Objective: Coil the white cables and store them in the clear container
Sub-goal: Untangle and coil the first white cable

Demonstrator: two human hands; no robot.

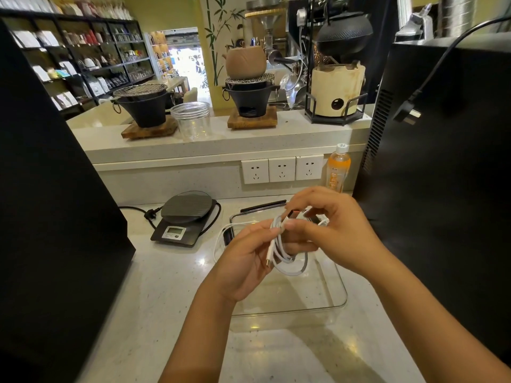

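Observation:
A white cable (287,258) hangs in loose loops between both hands, above the clear container (326,302) on the counter. My left hand (246,261) holds the loops from the left, and one plug end dangles near its palm. My right hand (329,228) pinches the top of the bundle with thumb and fingers. A further strand of white cable (221,239) trails over the container's left rim onto the counter. More white cable shows behind my right fingers, partly hidden.
A black kitchen scale (184,219) with its cord stands left of the container. An orange drink bottle (338,168) stands under three wall sockets (282,169). Large black appliances flank both sides. A clear jar (192,121) sits on the raised ledge among black stoves.

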